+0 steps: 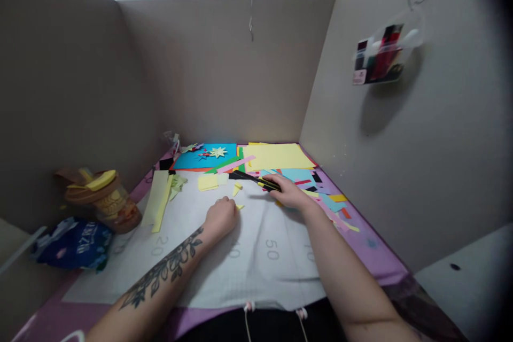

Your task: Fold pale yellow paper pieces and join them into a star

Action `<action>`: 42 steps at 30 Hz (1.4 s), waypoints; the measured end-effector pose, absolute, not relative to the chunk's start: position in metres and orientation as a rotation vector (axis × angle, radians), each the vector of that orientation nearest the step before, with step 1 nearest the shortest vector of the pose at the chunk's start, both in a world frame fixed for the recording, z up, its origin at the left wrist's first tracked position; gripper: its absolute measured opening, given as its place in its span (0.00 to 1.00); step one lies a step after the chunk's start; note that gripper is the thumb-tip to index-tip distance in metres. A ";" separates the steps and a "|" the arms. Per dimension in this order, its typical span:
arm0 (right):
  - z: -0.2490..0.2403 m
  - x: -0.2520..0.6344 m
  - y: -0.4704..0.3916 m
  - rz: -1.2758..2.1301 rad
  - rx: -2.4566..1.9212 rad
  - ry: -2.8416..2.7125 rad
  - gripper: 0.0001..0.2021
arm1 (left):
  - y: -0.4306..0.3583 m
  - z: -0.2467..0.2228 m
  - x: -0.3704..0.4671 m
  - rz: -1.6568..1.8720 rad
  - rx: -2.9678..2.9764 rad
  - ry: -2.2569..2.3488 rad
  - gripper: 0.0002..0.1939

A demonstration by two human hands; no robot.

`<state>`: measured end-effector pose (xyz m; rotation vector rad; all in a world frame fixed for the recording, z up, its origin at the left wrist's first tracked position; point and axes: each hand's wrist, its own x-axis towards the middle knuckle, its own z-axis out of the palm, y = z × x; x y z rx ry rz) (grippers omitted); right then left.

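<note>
My right hand [289, 191] grips a pair of scissors [269, 185] by its black and yellow handles, the dark blades pointing left above the white mat. Lower and to the left, my left hand [221, 219] is closed over the mat, its knuckles up. A small piece of yellow paper [239, 207] pokes out at its fingertips; the rest is hidden. Just beyond lie a folded yellow scrap [237, 188] and a stack of yellow paper squares [208, 182]. Long pale strips of paper [157, 197] lie to the left, beside crumpled green pieces [177, 186].
A lidded cup [110, 200] and a blue packet [76, 243] stand at the left. Paper stars [218, 152] lie on blue sheets [184, 159] at the back, beside yellow sheets [280, 156]. Coloured scraps [336, 203] cover the right. Grey panels [224, 69] enclose the table.
</note>
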<state>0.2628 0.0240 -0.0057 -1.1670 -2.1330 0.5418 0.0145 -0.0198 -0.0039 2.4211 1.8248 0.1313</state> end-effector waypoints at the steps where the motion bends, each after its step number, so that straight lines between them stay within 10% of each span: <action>1: -0.007 0.262 0.024 0.542 -1.158 -2.156 0.27 | -0.017 -0.003 0.007 0.127 2.435 1.800 0.13; 17: -0.020 0.264 0.028 0.293 -1.272 -2.544 0.28 | -0.005 -0.020 -0.042 0.426 2.644 1.171 0.17; 42: -0.004 0.245 0.012 0.138 -1.435 -2.612 0.23 | -0.013 -0.015 -0.039 0.428 2.383 1.422 0.19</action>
